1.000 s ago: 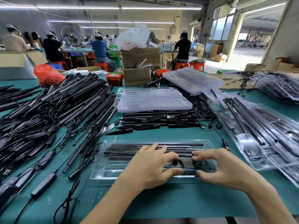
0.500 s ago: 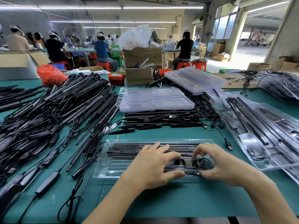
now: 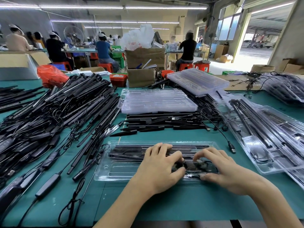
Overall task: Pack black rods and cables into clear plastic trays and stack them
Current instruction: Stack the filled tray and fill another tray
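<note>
Clear glossy plastic tray (image 3: 105, 168); matt black rods (image 3: 128, 148); smooth green table mat (image 3: 164, 206).

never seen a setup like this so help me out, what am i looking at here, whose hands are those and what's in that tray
No machine here: a camera worn on a person's head looks forward and down at their own bare hands over a green work table. The left hand and right hand tuck a coiled black cable into a clear plastic tray that already holds thin black rods. A big heap of loose black rods and cables lies left, empty clear trays behind, filled trays on the right.
</note>
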The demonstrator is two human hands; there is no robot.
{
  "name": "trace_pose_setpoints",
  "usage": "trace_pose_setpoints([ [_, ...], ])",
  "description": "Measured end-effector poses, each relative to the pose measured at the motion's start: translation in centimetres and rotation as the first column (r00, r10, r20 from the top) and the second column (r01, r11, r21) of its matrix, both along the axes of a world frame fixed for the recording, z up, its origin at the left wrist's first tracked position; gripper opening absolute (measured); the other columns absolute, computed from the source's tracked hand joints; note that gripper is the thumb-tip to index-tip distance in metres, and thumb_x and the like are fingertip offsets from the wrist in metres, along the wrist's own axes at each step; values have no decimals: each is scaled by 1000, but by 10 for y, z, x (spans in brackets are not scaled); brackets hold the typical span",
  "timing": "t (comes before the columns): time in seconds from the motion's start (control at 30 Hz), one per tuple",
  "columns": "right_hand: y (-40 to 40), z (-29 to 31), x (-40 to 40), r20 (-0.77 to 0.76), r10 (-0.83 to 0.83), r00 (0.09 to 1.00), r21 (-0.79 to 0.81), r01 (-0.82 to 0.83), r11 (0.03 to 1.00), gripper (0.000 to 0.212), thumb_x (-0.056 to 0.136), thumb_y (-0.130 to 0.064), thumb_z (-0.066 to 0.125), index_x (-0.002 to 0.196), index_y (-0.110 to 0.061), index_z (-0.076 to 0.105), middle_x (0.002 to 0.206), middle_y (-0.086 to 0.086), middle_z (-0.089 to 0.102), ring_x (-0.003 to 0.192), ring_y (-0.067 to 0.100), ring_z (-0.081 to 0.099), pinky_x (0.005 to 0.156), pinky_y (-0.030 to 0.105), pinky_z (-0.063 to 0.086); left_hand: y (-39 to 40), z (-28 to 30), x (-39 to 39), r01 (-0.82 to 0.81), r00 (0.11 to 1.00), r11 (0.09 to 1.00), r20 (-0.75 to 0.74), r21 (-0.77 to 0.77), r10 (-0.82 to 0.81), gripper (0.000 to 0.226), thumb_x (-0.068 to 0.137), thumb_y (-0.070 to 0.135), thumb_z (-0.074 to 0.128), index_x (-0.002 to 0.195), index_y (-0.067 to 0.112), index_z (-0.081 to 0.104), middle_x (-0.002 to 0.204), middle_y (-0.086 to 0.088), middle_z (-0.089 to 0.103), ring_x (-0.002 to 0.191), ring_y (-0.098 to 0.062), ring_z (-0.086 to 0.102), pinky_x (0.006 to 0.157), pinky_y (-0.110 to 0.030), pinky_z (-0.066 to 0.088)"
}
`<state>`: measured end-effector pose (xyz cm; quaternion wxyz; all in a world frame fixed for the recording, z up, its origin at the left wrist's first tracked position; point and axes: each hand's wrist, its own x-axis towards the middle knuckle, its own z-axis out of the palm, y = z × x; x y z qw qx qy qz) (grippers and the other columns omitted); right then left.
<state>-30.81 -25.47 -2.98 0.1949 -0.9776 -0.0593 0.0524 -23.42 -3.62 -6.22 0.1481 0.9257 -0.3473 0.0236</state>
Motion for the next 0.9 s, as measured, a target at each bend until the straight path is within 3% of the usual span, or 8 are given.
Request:
trace_pose_setpoints([
  [0.17, -9, 4, 1, -119, 53, 991, 112, -40, 993, 45, 92, -37, 69, 125, -51, 41, 132, -33, 35, 132, -2, 22, 115, 33, 22, 2, 0, -2, 5, 1000, 1000, 13, 27, -6, 32, 98, 60, 36, 127, 47, 39, 153, 4, 26, 147, -19, 9, 120, -40, 6],
  [0.27, -16, 9, -1, -163, 61, 985, 279, -13, 960, 42, 89, -33, 73, 122, -50, 53, 131, -27, 47, 130, -1, 35, 109, 30, 31, 1, 1, -3, 15, 999, 997, 33, 71, -17, 41, 99, 60, 34, 139, 54, 28, 157, 2, 20, 147, -19, 4, 119, -41, 3],
  [0.37, -23, 2, 3, 11, -276, 961, 446, 243, 862, 23, 90, -23, 72, 111, -30, 65, 115, -4, 61, 110, 18, 58, 96, 34, 46, 1, 1, -3, 25, 999, 996, 23, 85, -27, 44, 100, 61, 31, 143, 57, 23, 160, 1, 16, 147, -18, 0, 118, -41, -1],
  [0.43, -32, -7, 6, 165, -539, 826, 292, 481, 826, 19, 90, -28, 71, 102, -16, 64, 104, 5, 64, 101, 25, 61, 92, 40, 47, 1, 1, -3, 23, 999, 996, 22, 84, -25, 45, 100, 62, 30, 143, 57, 23, 160, 1, 15, 147, -17, 0, 119, -41, -1],
  [0.5, -36, -11, 5, 78, -628, 774, 205, 604, 770, 30, 91, -39, 68, 87, -9, 64, 78, 2, 67, 77, 20, 63, 75, 36, 50, 0, 0, -3, 21, 999, 996, 23, 82, -23, 44, 99, 62, 29, 143, 57, 23, 160, 1, 15, 147, -18, 0, 119, -41, -2],
  [0.6, -38, -13, 4, -82, -603, 794, 135, 608, 782, 44, 91, -37, 69, 58, -12, 53, 43, -4, 48, 47, 18, 47, 54, 27, 36, 0, -2, -4, 16, 999, 997, 42, 79, -20, 43, 100, 61, 29, 142, 58, 22, 159, 1, 14, 147, -18, 0, 119, -41, -2],
  [0.7, -37, -12, 6, -112, -580, 807, 145, 591, 794, 43, 92, -31, 68, 56, -15, 49, 45, 0, 44, 44, 17, 41, 53, 26, 33, 0, -5, -5, 8, 998, 998, 62, 68, -12, 44, 99, 61, 29, 142, 58, 21, 158, 2, 14, 147, -18, -1, 119, -41, -3],
  [0.9, -40, -4, 1, -303, -497, 813, 443, 582, 682, 37, 94, -15, 66, 61, 0, 60, 45, 14, 50, 33, 16, 34, 34, 16, 24, 1, -5, -4, 13, 999, 999, 52, 43, -16, 43, 99, 60, 27, 141, 58, 19, 159, 3, 13, 148, -17, -3, 118, -41, -6],
])
